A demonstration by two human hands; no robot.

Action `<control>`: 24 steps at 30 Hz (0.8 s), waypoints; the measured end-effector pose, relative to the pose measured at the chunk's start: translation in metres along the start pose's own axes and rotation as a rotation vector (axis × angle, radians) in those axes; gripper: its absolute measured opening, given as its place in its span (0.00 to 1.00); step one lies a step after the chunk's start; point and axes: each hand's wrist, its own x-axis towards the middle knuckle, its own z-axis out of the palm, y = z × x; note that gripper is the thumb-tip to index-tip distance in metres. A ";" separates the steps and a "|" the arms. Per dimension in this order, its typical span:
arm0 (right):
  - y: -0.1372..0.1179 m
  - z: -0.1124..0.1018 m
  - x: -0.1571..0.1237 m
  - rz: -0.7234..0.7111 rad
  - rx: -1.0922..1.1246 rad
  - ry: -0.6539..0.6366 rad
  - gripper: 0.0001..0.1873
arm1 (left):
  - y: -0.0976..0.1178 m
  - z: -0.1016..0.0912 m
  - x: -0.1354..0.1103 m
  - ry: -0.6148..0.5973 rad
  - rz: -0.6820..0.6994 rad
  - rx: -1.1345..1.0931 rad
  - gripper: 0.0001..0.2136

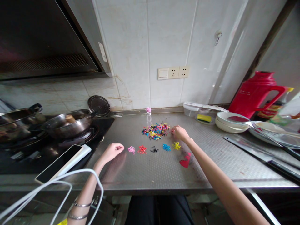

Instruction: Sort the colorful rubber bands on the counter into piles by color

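A mixed heap of small coloured rubber bands [156,131] lies on the metal counter. My right hand [180,133] is at the heap's right edge, fingers bent down and pressed together; whatever is between them is hidden. In a row nearer me are sorted little piles: pink bands [131,150], red bands [142,149], black bands [154,149], blue bands [166,147] and yellow bands [176,146]. Just left of the pink pile rests my left hand [114,151], its fingers curled with the tips together. Anything inside them is too small to make out.
Behind the heap stands a small clear bottle with a pink cap [148,114]. A torn red piece [185,160] lies by my right forearm. Left are a phone [59,164], white cables and a pan [70,123] on the stove; right, bowls [231,123], a knife [248,150] and a red thermos [253,93].
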 end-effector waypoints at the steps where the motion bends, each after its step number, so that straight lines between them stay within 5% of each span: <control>1: 0.001 0.001 0.000 0.010 0.012 0.016 0.14 | -0.001 0.000 -0.001 0.002 -0.003 -0.004 0.13; 17: -0.005 0.005 0.008 0.001 0.016 0.019 0.14 | -0.012 0.003 -0.013 -0.024 -0.135 -0.165 0.17; 24: -0.024 -0.004 0.001 0.015 0.084 0.129 0.13 | -0.016 0.000 -0.014 -0.048 -0.217 -0.166 0.17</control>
